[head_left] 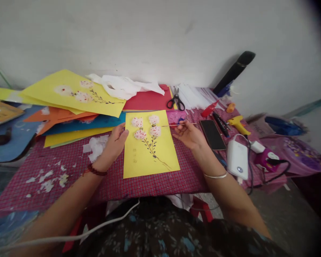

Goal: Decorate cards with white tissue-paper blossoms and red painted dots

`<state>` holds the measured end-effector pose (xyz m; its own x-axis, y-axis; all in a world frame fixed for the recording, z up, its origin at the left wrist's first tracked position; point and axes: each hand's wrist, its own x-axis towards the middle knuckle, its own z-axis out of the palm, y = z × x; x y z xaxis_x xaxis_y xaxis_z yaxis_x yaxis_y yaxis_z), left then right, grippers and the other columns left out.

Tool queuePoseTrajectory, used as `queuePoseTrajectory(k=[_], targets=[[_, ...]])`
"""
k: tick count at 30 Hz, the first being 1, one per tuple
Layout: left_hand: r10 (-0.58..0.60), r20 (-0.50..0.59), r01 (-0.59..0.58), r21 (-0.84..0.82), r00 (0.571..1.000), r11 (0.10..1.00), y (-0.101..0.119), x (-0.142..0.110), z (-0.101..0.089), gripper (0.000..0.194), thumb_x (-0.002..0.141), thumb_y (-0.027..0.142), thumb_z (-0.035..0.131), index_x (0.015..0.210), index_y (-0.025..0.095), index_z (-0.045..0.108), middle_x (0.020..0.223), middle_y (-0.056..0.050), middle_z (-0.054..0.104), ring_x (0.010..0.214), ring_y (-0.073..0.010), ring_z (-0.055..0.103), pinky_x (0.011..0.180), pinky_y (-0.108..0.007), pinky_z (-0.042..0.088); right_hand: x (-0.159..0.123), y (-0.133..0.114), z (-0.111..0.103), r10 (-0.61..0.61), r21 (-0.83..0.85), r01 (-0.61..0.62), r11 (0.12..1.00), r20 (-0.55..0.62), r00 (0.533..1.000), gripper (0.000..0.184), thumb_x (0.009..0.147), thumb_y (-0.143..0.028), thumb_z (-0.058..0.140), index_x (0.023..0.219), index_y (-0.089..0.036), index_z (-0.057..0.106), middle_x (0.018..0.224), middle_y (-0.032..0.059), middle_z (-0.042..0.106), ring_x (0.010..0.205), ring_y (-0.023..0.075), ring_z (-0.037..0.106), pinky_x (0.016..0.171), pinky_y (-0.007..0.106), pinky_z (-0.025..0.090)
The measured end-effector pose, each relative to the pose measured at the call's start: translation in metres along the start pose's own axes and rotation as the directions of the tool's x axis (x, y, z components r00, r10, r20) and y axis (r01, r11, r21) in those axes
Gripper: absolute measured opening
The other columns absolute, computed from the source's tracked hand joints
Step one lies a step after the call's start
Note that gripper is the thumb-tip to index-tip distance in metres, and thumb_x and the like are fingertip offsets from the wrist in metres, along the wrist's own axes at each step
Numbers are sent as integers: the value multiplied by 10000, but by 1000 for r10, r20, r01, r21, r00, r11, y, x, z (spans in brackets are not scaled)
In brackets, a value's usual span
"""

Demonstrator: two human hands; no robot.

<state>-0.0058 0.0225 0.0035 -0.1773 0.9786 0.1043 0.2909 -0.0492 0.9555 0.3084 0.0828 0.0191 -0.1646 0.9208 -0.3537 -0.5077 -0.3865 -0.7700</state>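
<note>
The yellow sheet with painted flowers lies flat on the checked tablecloth, its bottom edge turned toward the person. A strip of cloth shows between that bottom edge and the table's front edge. The left hand is at the sheet's left edge, fingers slightly bent and thumb by the border — I cannot tell whether it pinches the paper. The right hand, beyond the sheet's right edge, grips a thin brush between thumb and fingers; the brush points left across that edge toward the flowers.

Beyond the sheet's top edge lies a red sheet, with black scissors near its right end. To the yellow sheet's right, past a band of cloth, lies a phone, then a white power bank — both well apart from the sheet. White paper scraps sit left of the sheet, near the left forearm.
</note>
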Motion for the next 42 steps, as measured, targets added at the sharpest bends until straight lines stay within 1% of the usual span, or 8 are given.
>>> queuePoseTrajectory(k=[3,9,14,16,22,30,38,42], targets=[[-118,-12,116,-117,993,986,3,3,5,521,899,376,597,1371,170,513,1360,-155,591,1222,-281,588,1036,-471,492,-4,2,-2,15,33,-15,999,-12,1000,174,916,-390,614,826,-243,634,630,-39,666,673,148,665,765,363,548],[-265,-156,210,-301,952,930,9,9,7,719,783,242,687,1446,158,423,1443,-193,539,1085,-251,666,891,-383,568,-7,7,-6,22,74,-21,997,-11,1000,183,916,-395,627,825,-236,631,630,-48,655,662,135,656,791,369,560],[-349,209,404,-376,914,834,6,7,5,474,709,337,724,1115,99,668,1009,-146,757,950,-311,712,779,-414,597,-8,10,-10,37,65,-39,997,35,999,194,862,-413,703,819,-238,631,634,-55,647,670,131,654,821,356,571],[-319,251,393,-350,914,850,3,4,5,437,695,359,733,1053,111,691,1009,-134,764,949,-307,712,800,-418,595,-9,11,-9,37,69,-39,997,35,999,181,863,-398,701,815,-235,636,628,-53,645,670,127,652,825,346,573],[-223,198,269,-247,955,931,-6,-1,5,422,797,393,677,1122,125,684,1084,-114,758,982,-293,703,806,-398,579,-11,13,-6,-5,28,3,1000,46,999,158,862,-368,693,785,-236,655,606,-47,625,648,128,637,827,337,579],[-222,195,271,-281,955,921,3,-5,6,459,803,426,686,1149,125,670,1034,-113,762,917,-283,706,763,-382,579,-12,17,-6,-35,33,33,999,50,998,158,826,-370,718,783,-225,675,587,-46,603,621,120,608,815,331,582],[-97,96,109,-127,991,986,-3,-8,0,408,899,433,597,1170,138,670,1062,-100,748,847,-238,693,696,-321,536,-13,16,-4,-79,41,76,996,79,994,168,849,-375,681,764,-235,646,566,-54,565,591,115,591,788,306,567],[-113,96,124,-124,989,984,-2,-8,3,393,903,422,586,1166,141,661,1037,-92,750,802,-223,690,678,-315,532,-14,18,0,-115,6,115,993,64,991,185,843,-417,693,786,-245,659,569,-51,587,555,118,569,692,298,562]])
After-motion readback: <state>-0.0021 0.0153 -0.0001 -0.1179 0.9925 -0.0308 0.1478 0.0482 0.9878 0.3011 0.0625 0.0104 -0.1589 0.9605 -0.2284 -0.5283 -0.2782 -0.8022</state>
